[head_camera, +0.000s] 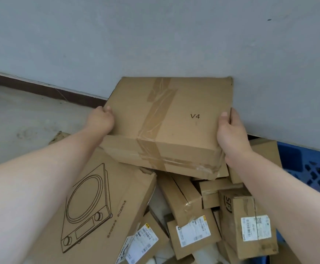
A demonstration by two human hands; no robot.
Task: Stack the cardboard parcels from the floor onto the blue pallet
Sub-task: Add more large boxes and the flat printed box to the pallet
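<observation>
Risk first of a slip: gripped only at two opposite edges of the big V4 parcel (166, 126), with glossy, wrinkled tape (155, 119) across the top and a crushed, torn near corner at 5 o'clock; likely to sag or twist loose if swung fast toward the blue pallet (308, 168), lying at 3 to 4 o'clock along the foot of the wall (155, 35). Risk too of scraping the far corner at 1 o'clock along that wall; touching or just short of it, cannot tell which. Risk of toppling the loose heap of small parcels (193, 216) below at 5 to 6 o'clock, or catching the flat cooker-printed box (102, 206) at 7 o'clock, if dragged rather than lifted clear; hard to tell whether resting on the heap or held just above it.

Left hand (101, 120) at 9 o'clock of the parcel: arm stretched long, fingers curled over the left edge, back of the hand toward the camera, thumb hidden. Right hand (229, 130) at 3 o'clock: thumb laid flat on the top face near the "V4" mark, fingers wrapped round the right side and mostly out of sight; wrist bent inward. Parcel itself mid-frame, tilted, far edge raised against the wall, over the floor heap and not yet on the pallet.
</observation>
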